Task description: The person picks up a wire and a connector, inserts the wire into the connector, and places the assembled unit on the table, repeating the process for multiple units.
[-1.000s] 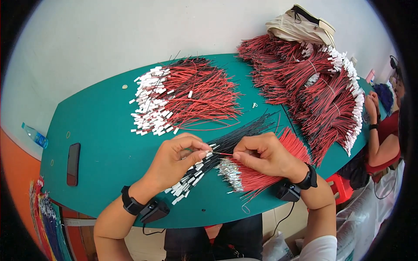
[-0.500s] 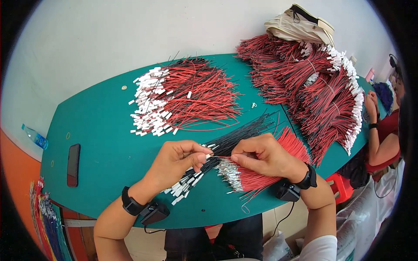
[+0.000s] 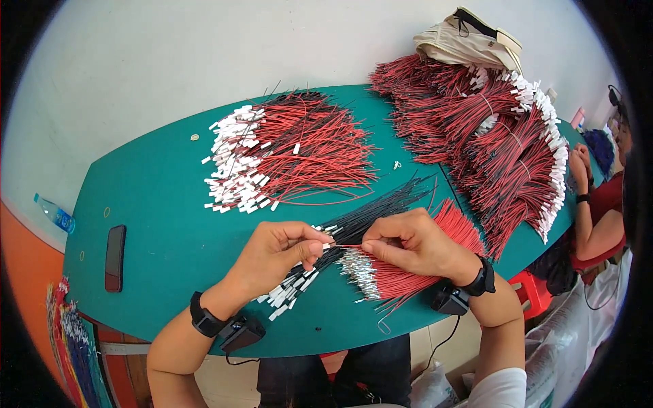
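Observation:
Between finger and thumb, my left hand (image 3: pixel 289 248) pinches a small white connector (image 3: pixel 326 245). From it a red wire (image 3: pixel 350 245) runs across to my right hand (image 3: pixel 411 241), whose thumb and forefinger grip it. Whether the wire's tip sits inside the connector is too small to tell. Beneath and between the hands lies a bundle of black wires (image 3: pixel 381 206) with white connectors at its near end. Under my right hand spreads a bundle of red wires (image 3: pixel 452 228) with bare metal-tipped ends (image 3: pixel 358 272) toward the left.
On the green table (image 3: pixel 163 224) lies a pile of red and black wires with white connectors (image 3: pixel 306 146). Tied bundles (image 3: pixel 490 136) heap at the right under a beige bag (image 3: pixel 466 42). A phone (image 3: pixel 115 258) and bottle (image 3: pixel 56 214) are left. Another person's arm (image 3: pixel 590 224) shows far right.
Both hands have shifted very slightly, still gripping the connector and the red wire. Nothing else has visibly moved.

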### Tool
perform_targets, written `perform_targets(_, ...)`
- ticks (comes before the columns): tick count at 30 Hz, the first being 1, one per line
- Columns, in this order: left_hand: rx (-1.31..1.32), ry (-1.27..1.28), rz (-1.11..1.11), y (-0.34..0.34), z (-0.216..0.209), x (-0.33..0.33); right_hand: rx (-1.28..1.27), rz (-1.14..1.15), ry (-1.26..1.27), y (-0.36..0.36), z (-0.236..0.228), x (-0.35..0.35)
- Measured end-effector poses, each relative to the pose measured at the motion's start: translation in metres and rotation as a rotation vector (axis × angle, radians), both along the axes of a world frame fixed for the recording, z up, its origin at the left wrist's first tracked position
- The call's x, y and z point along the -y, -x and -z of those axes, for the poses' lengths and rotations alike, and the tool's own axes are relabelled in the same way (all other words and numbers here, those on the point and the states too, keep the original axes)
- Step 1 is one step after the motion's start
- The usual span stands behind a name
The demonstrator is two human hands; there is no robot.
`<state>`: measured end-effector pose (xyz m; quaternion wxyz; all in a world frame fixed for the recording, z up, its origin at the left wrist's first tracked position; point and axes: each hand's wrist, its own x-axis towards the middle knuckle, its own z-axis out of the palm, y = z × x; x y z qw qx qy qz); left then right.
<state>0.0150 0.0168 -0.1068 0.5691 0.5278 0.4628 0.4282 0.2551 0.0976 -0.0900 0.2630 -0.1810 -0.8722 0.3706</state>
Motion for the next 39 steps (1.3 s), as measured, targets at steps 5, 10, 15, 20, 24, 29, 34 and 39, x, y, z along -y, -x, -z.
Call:
perform_targets(5, -0.013, 0.003, 0.007, -0.002, 0.0, -0.001, 0.004, 0.001, 0.016, -0.002, 0.001, -0.001)
perform_targets(10, 0.0, 0.0, 0.014, -0.003, -0.003, -0.001, 0.006, 0.0, 0.017, -0.003, -0.004, 0.0)
perform_targets(15, 0.005, 0.003, 0.012, -0.002, -0.012, 0.005, 0.084, 0.002, 0.07, -0.003, -0.018, 0.006)
perform_targets(20, 0.003, 0.01, 0.016, -0.001, -0.023, 0.012, 0.086, 0.004, 0.079, -0.002, -0.028, 0.013)
perform_targets(24, -0.002, 0.016, 0.016, 0.0, -0.032, 0.017, 0.121, 0.012, 0.109, -0.001, -0.039, 0.018)
perform_targets(29, -0.007, 0.026, 0.005, 0.003, -0.038, 0.02, 0.076, 0.025, 0.113, 0.001, -0.043, 0.023)
perform_targets(34, 0.025, 0.035, 0.015, 0.004, -0.038, 0.02, 0.037, 0.033, 0.027, 0.002, -0.043, 0.024)
perform_targets(39, 0.034, 0.049, 0.019, 0.005, -0.035, 0.019, -0.007, 0.022, -0.026, 0.004, -0.033, 0.02)
